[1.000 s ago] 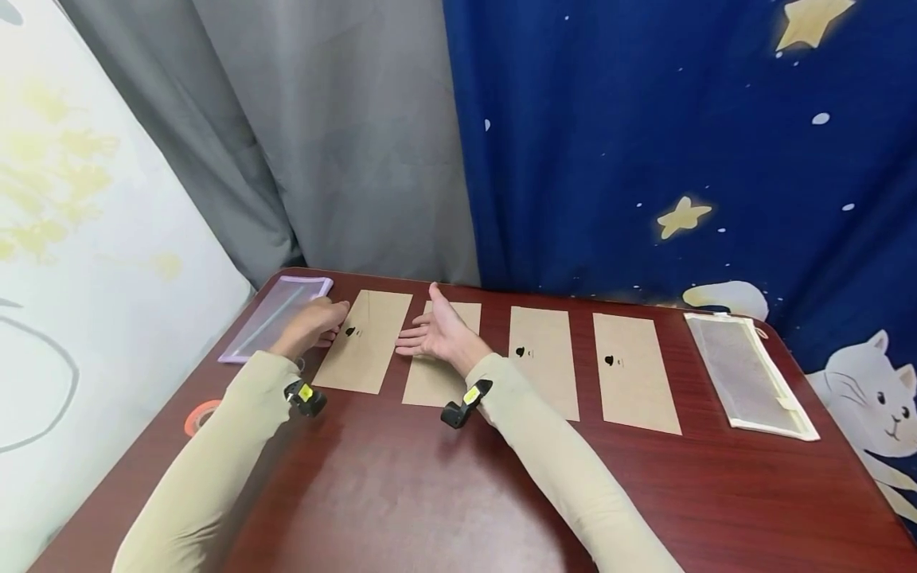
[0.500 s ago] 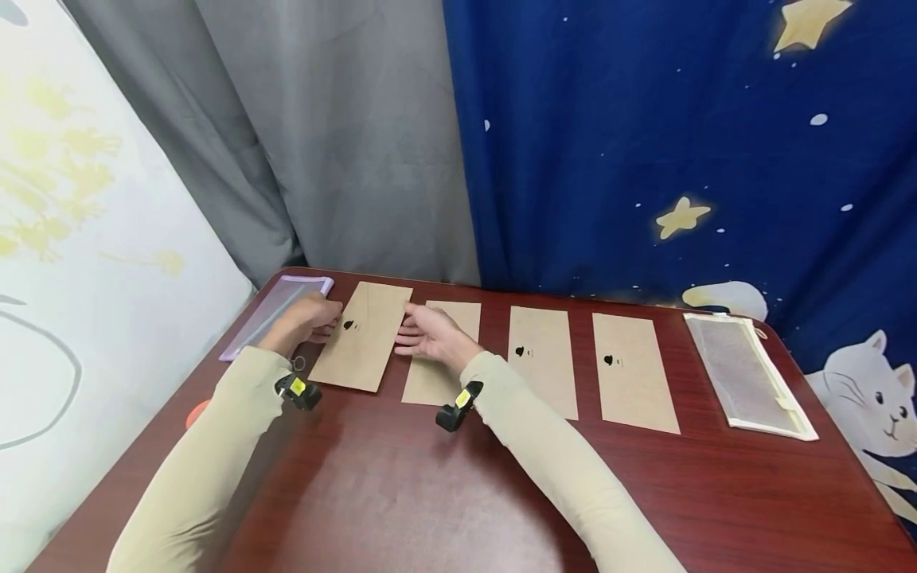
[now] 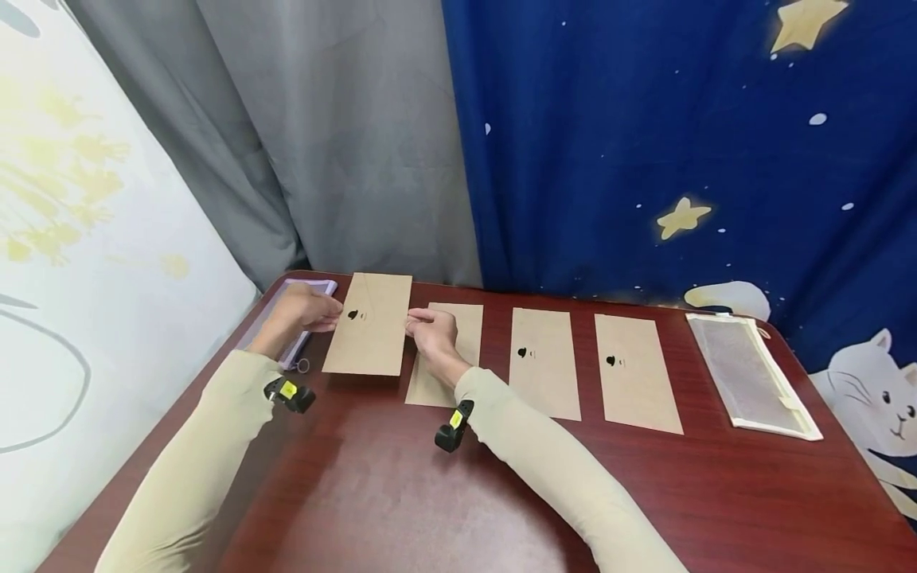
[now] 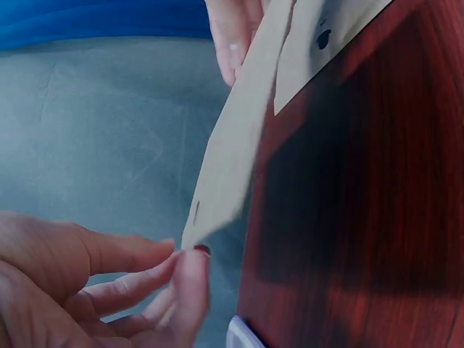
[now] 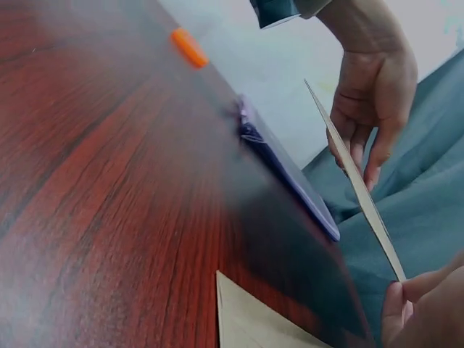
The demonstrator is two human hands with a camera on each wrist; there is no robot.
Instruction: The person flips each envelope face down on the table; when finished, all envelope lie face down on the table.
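Tan rect. paper [image 3: 368, 342] w/ blk hat print [image 3: 353, 315] — tilted, aloft btwn. left hand [image 3: 306, 309] & right hand [image 3: 434, 331]

"What's new left of centre in the frame?"
"The leftmost brown paper [image 3: 370, 338], flat a second ago, is now raised off the table [image 3: 401, 485]"
"And the hands?"
"The right hand [image 3: 435, 334], its fingers spread before, now pinches the right edge; the left hand [image 3: 304, 309] has moved slightly up the frame"
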